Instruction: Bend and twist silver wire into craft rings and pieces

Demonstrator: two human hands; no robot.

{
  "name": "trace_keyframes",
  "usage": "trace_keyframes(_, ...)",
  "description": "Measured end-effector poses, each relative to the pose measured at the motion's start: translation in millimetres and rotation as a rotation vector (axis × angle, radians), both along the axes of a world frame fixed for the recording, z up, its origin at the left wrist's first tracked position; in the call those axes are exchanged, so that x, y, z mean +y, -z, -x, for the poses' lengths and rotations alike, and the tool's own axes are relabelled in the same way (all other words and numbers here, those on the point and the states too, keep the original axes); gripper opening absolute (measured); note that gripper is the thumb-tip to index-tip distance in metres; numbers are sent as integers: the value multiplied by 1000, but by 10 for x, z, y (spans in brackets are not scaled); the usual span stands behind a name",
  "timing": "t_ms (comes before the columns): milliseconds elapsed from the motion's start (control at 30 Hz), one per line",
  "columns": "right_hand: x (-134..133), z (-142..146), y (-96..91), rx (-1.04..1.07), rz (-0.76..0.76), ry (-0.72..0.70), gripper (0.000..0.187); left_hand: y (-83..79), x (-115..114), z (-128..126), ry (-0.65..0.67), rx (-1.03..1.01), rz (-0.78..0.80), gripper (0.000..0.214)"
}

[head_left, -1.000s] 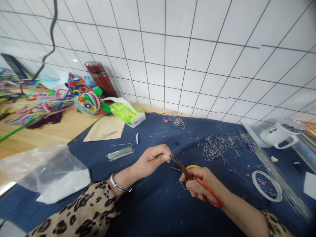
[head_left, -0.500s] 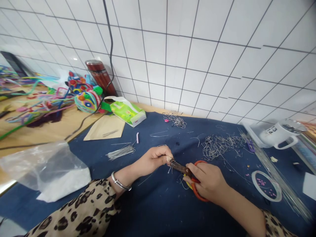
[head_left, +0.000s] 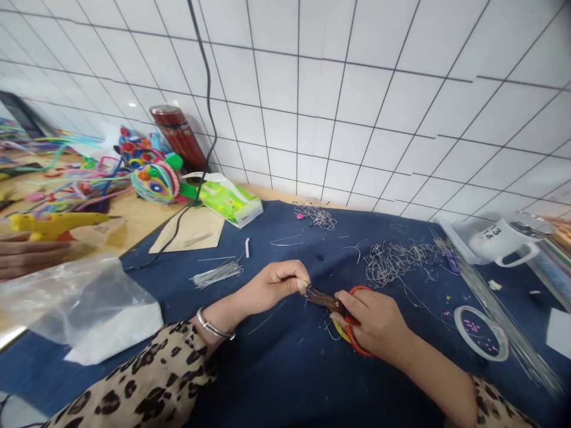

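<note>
My left hand (head_left: 283, 284) is closed in a pinch over the middle of the blue cloth (head_left: 285, 368); the small thing between its thumb and finger is mostly hidden. Right at those fingertips are the dark, rusty blades of a pair of scissors (head_left: 328, 302). The orange handles are gripped by my right hand (head_left: 377, 321). Below the scissors lies a loose bit of thin wire (head_left: 328, 328), partly over something yellow. A bundle of short straight wires (head_left: 217, 272) rests left of my left hand.
Tangled wire (head_left: 392, 261) lies at right, near a round dish with pink bits (head_left: 480, 333), long wires (head_left: 499, 321) and a white mug (head_left: 504, 241). At left are a plastic bag (head_left: 89, 303), a black cable (head_left: 209, 107) and another person's hand (head_left: 31, 258) with a yellow glue gun (head_left: 62, 224).
Another person's hand has come in at the left with a yellow glue gun, and the black cable has shifted. My hands stay almost in place; the scissor blades look closer together.
</note>
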State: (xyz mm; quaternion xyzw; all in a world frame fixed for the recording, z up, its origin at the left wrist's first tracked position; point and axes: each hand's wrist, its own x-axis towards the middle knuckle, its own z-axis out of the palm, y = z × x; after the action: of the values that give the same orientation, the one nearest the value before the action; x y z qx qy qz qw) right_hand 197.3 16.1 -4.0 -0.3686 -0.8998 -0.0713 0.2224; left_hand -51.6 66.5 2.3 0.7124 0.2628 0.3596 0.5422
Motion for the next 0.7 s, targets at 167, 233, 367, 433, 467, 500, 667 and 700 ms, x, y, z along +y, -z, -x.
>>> trace_keyframes(167,0,39,11,63,120,39,23,-32,5,13,2,5,-46,16)
trace_keyframes(233,-2,45,3,75,161,42,21,-42,2,14,3,0,-55,16)
trace_keyframes(367,6,21,2,70,72,20,25,-59,-13,15,-11,13,-68,17)
trace_keyframes(433,17,-5,1,44,-9,-2,28,-65,-23,13,-24,27,-71,16)
trace_keyframes(467,23,-17,-1,25,-44,-13,30,-66,-29,11,-30,32,-70,17)
trace_keyframes(500,28,-28,-4,4,-72,-22,31,-66,-35,7,-36,35,-66,17)
trace_keyframes(667,45,-54,-14,-38,-127,-11,32,-52,-64,-28,-81,22,-22,19)
trace_keyframes(700,47,-59,-17,-54,-138,-7,32,-50,-68,-35,-86,18,-3,19)
